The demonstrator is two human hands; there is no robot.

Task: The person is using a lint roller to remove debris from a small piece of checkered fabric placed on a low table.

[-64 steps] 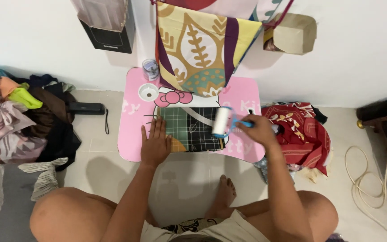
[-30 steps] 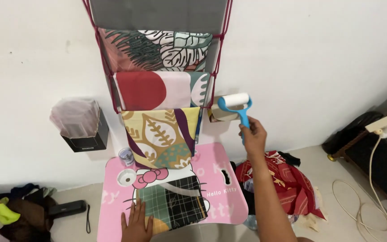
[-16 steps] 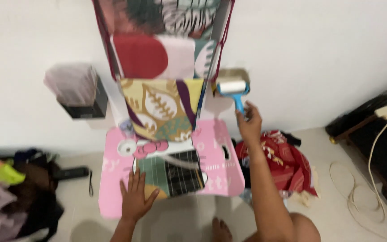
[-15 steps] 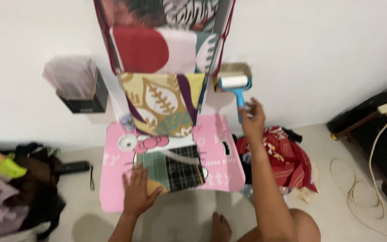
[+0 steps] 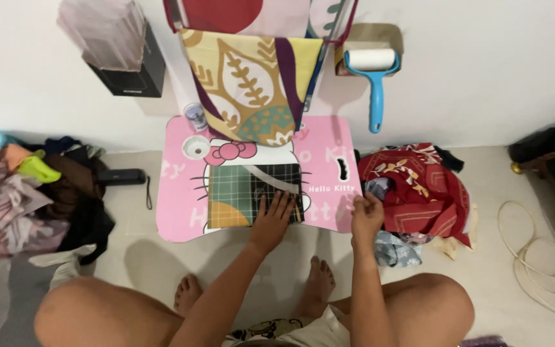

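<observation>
The blue lint roller [image 5: 374, 77] now hangs on the wall in the upper right of the frame, by its small box. A moment ago the right hand [image 5: 367, 215] held it up there; now that hand is empty, fingers loosely curled, resting at the right edge of the pink surface [image 5: 181, 212]. The left hand [image 5: 272, 218] has slid over and lies flat, fingers spread, on the folded green checked cloth [image 5: 252, 193] in the middle of the frame. So the rolling looks finished.
</observation>
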